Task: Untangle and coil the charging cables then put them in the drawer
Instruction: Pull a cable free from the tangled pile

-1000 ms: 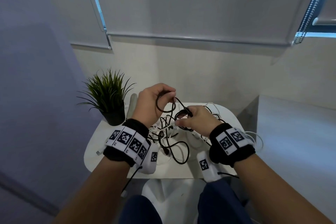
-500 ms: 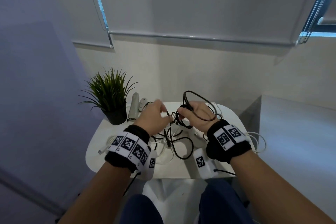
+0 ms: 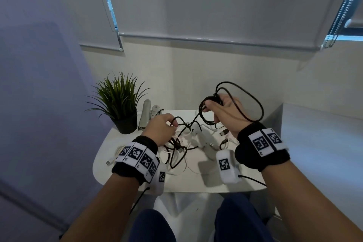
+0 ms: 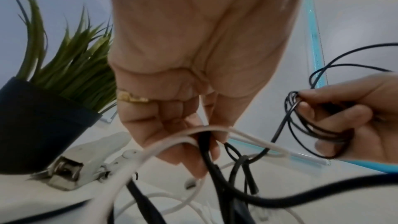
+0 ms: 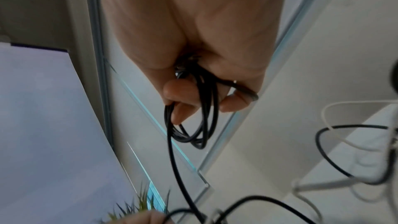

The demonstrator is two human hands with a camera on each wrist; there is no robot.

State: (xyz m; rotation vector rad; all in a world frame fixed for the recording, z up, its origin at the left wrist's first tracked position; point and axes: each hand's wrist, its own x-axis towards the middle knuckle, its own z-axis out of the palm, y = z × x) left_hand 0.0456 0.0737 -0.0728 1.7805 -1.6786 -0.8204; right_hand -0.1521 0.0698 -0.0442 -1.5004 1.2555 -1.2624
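Since half a second ago my right hand (image 3: pixel 225 112) has risen off the pile and my left hand (image 3: pixel 160 130) has dropped toward it, so the black cable (image 3: pixel 253 104) is now stretched between them. Nearest me, the white tabletop (image 3: pixel 196 182) carries the tangle of white cables (image 3: pixel 186 143), with loose black loops lying across them and a couple of plug ends just right of the heap. My left hand sits low over that tangle, its fingers (image 4: pixel 172 108) curled round a black strand and a white strand (image 4: pixel 163 144) together, as the left wrist view shows. My right hand is held higher and to the right, above the far part of the tabletop, fingers and thumb closed round several coiled turns of the black cable (image 5: pixel 204 108); a wide loop stands out past the back of the hand and one strand runs down to the left hand. Farther back on the left stand a stapler (image 3: pixel 145 116) and, just beside it, a potted plant (image 3: pixel 119 104) against the wall
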